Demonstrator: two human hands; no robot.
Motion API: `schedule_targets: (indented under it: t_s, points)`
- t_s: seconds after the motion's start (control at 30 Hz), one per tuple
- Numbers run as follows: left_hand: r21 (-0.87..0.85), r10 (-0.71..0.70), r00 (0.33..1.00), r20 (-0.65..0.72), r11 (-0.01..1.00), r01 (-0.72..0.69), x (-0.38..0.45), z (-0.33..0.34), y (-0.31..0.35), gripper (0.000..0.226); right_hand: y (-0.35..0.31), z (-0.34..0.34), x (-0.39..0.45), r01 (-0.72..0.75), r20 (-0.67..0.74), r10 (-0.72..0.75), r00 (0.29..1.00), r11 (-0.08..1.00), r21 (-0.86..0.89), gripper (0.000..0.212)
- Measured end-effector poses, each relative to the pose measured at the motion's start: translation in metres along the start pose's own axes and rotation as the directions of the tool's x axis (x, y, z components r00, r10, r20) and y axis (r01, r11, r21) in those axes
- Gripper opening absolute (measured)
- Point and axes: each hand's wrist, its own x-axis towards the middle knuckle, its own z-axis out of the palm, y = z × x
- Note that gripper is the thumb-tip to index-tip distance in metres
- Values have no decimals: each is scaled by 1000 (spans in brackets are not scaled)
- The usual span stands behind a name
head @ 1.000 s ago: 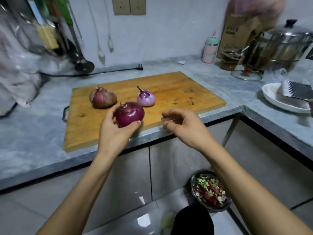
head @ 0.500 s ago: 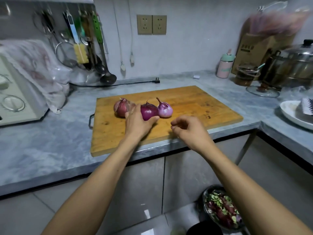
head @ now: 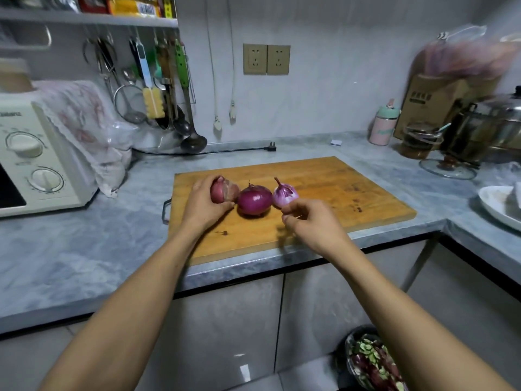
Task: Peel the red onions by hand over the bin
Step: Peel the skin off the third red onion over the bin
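Gripping the unpeeled onion (head: pixel 224 190) at the left end of the row, the left hand (head: pixel 204 206) has its fingers curled round the bulb, which still wears its dull brown skin; this looks like the one due for peeling, and the grasp suits lifting it off the board (head: pixel 338 193) and carrying it to the bin (head: pixel 372 359) on the floor. Beside it, touching or nearly so, sits the dark onion (head: pixel 254 200), glossy purple and apparently stripped, and next to that the pale onion (head: pixel 284 194), lilac-white with its stalk up, seemingly peeled deeper. They stand on the board probably because finished ones are parked there, clear of the scraps.

The right hand (head: pixel 308 221) hovers just in front of the pale onion with thumb and fingertips drawn together; whether a scrap of skin sits between them is too small to tell.

Counted: three onions, one in hand and two resting; two hands; one board, lying near the counter (head: pixel 84 249) edge; one bin, below and to the right, already holding purple and green trimmings. By my judgement one onion remains to peel.
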Motion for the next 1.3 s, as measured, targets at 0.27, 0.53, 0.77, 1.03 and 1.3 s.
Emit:
schedule_targets:
  t_s: [0.27,0.53,0.77,1.03,1.3]
  points:
    - [-284,15,938,-345,951,-120,-48,-24,-5,68,-6,-1,-9,30,-33,-28,999,996,90,11]
    - [-340,336,914,-229,852,-399,-151,0,52,81,-11,-22,-74,90,-54,-76,996,926,366,19]
    - [-457,497,866,51,783,-422,-184,77,90,84,39,-45,-124,-1,-209,79,975,936,351,32]
    - [-726,278,889,365,682,85,-214,176,117,96,112,-71,-165,-54,-418,261,870,893,446,19]
    - [-739,247,740,626,492,461,-225,253,115,86,196,-73,-188,-185,-501,384,776,898,400,9]
